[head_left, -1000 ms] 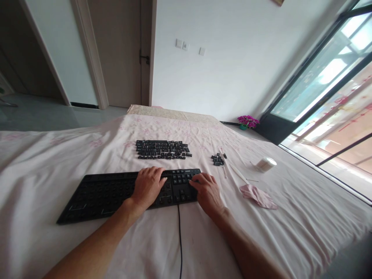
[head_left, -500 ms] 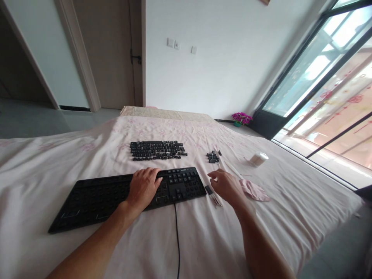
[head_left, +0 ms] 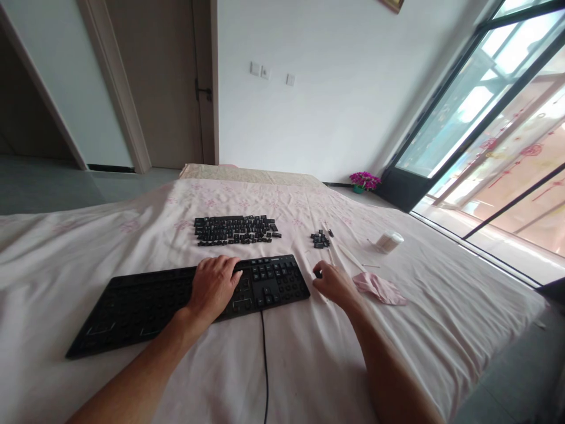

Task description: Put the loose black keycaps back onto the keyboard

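Note:
A black keyboard [head_left: 156, 294] lies at a slant across the bed, many of its keycaps off on the left and middle, with keys still seated in part of the right end. My left hand [head_left: 215, 282] holds the keyboard near its middle, fingers at the back edge and thumb over the key area. Just off the keyboard's right end, my right hand [head_left: 333, 284] is closed on a small tool with a black end [head_left: 318, 274], apparently a wire keycap puller; its wires are mostly hidden by the hand. Rows of loose keycaps [head_left: 236, 229] lie behind the keyboard, and a smaller heap of keycaps [head_left: 320, 238] sits farther right.
A pink cloth [head_left: 379, 288] lies right of my right hand, with a white cylindrical container [head_left: 389, 241] beyond it. A thin swab-like stick [head_left: 371, 266] and a small dark item [head_left: 331, 233] are nearby. The keyboard's cable [head_left: 265, 365] runs toward me over the wrinkled bedsheet [head_left: 309, 365].
My right hand has come down and closed on the black-ended tool that lay beside the keyboard. My left hand stays on the keyboard. The view has shifted slightly.

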Demonstrator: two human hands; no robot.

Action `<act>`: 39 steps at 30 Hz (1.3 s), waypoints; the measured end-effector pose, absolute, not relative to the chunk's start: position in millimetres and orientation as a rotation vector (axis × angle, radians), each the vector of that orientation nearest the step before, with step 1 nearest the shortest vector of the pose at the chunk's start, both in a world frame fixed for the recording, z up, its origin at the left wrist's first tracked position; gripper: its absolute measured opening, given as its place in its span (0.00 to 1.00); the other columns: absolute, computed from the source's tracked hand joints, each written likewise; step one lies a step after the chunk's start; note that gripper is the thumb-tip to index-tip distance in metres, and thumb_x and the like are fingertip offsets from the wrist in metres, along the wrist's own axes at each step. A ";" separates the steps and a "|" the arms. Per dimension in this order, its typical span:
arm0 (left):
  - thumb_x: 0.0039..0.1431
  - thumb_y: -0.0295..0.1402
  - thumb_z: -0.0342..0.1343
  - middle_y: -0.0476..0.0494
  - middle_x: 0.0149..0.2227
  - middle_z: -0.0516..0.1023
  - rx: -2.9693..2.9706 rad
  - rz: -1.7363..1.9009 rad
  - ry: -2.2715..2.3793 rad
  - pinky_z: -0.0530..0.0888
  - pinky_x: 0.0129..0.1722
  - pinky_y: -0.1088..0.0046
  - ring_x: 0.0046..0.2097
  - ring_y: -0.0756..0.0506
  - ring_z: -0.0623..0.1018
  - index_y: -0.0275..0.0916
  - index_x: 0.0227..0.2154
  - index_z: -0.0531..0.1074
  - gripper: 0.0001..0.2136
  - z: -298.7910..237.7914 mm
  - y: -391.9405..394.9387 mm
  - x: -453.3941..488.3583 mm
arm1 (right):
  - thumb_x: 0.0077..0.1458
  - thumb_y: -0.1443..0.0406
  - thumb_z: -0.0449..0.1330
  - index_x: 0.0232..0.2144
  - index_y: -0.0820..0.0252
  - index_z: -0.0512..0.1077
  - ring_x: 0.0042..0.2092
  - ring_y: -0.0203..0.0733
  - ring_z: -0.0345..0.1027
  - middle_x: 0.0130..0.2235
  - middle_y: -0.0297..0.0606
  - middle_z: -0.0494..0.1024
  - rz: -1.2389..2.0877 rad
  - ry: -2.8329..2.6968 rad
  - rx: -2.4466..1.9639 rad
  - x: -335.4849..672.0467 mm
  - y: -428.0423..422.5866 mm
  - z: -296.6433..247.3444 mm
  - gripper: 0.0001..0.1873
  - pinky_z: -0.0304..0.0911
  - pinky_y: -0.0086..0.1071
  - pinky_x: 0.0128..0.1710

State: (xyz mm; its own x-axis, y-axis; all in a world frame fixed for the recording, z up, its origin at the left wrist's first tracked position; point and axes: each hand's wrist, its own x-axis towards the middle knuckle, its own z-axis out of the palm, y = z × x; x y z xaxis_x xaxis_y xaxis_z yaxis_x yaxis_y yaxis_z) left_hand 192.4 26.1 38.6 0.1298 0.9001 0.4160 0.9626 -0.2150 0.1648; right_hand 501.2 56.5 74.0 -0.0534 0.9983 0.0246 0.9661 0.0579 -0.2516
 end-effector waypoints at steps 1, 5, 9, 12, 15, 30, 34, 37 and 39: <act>0.61 0.34 0.53 0.42 0.44 0.78 -2.250 -0.664 -1.867 0.65 0.50 0.61 0.46 0.40 0.74 0.43 0.46 0.73 0.11 40.1 25.8 192.5 | 0.47 0.68 0.56 0.37 0.59 0.72 0.35 0.44 0.72 0.34 0.39 0.78 0.332 -2.028 -1.959 502.8 58.3 75.2 0.11 0.58 0.31 0.30; 0.59 0.33 0.55 0.43 0.44 0.78 -2.295 -0.748 -1.880 0.66 0.51 0.61 0.46 0.40 0.74 0.43 0.44 0.74 0.11 49.5 27.5 197.6 | 0.56 0.56 0.55 0.34 0.58 0.67 0.26 0.38 0.70 0.27 0.33 0.73 0.880 -1.621 -1.478 490.4 59.5 79.4 0.12 0.62 0.29 0.23; 0.57 0.29 0.57 0.45 0.45 0.78 -2.413 -0.916 -1.963 0.69 0.50 0.66 0.48 0.43 0.74 0.43 0.43 0.75 0.11 59.4 40.6 212.5 | 0.57 0.52 0.55 0.33 0.57 0.65 0.29 0.37 0.70 0.29 0.33 0.72 1.010 -1.581 -1.185 459.3 59.7 77.3 0.15 0.67 0.30 0.26; 0.56 0.27 0.57 0.46 0.45 0.78 -2.533 -1.039 -1.959 0.69 0.51 0.67 0.49 0.44 0.74 0.44 0.41 0.76 0.11 62.4 54.1 226.0 | 0.59 0.53 0.53 0.33 0.56 0.66 0.30 0.37 0.70 0.30 0.32 0.72 0.941 -1.679 -1.199 444.2 62.1 73.0 0.13 0.68 0.30 0.28; 0.56 0.26 0.56 0.45 0.44 0.78 -2.587 -1.089 -1.960 0.69 0.53 0.66 0.49 0.43 0.74 0.44 0.40 0.77 0.11 61.5 63.9 236.1 | 0.61 0.55 0.52 0.35 0.56 0.67 0.31 0.37 0.69 0.30 0.32 0.72 0.869 -1.762 -1.206 439.8 63.0 70.9 0.11 0.67 0.30 0.30; 0.55 0.26 0.57 0.45 0.44 0.78 -2.831 -1.091 -1.717 0.68 0.52 0.64 0.48 0.43 0.74 0.45 0.40 0.80 0.13 46.0 73.4 241.0 | 0.63 0.60 0.53 0.35 0.57 0.68 0.31 0.35 0.65 0.33 0.33 0.70 0.863 -2.013 -0.931 440.4 77.7 67.6 0.08 0.63 0.29 0.33; 0.54 0.25 0.58 0.45 0.45 0.78 -2.846 -1.094 -1.685 0.68 0.51 0.65 0.48 0.43 0.74 0.46 0.39 0.80 0.13 42.1 75.2 246.9 | 0.64 0.58 0.51 0.37 0.57 0.67 0.27 0.35 0.64 0.26 0.30 0.69 0.980 -1.918 -0.979 443.5 83.3 59.5 0.10 0.62 0.28 0.29; 0.54 0.26 0.59 0.46 0.44 0.77 -2.860 -1.090 -1.667 0.68 0.51 0.65 0.48 0.43 0.73 0.46 0.37 0.80 0.10 39.1 76.7 252.1 | 0.64 0.58 0.51 0.36 0.57 0.68 0.28 0.34 0.64 0.26 0.29 0.69 0.952 -1.966 -0.940 442.8 82.2 59.2 0.11 0.62 0.28 0.31; 0.54 0.28 0.59 0.46 0.44 0.78 -2.868 -1.088 -1.657 0.68 0.51 0.65 0.48 0.43 0.73 0.46 0.35 0.80 0.09 37.5 77.8 254.9 | 0.65 0.59 0.50 0.36 0.57 0.68 0.29 0.34 0.65 0.28 0.30 0.69 0.856 -2.032 -0.886 441.8 78.8 60.4 0.11 0.62 0.29 0.34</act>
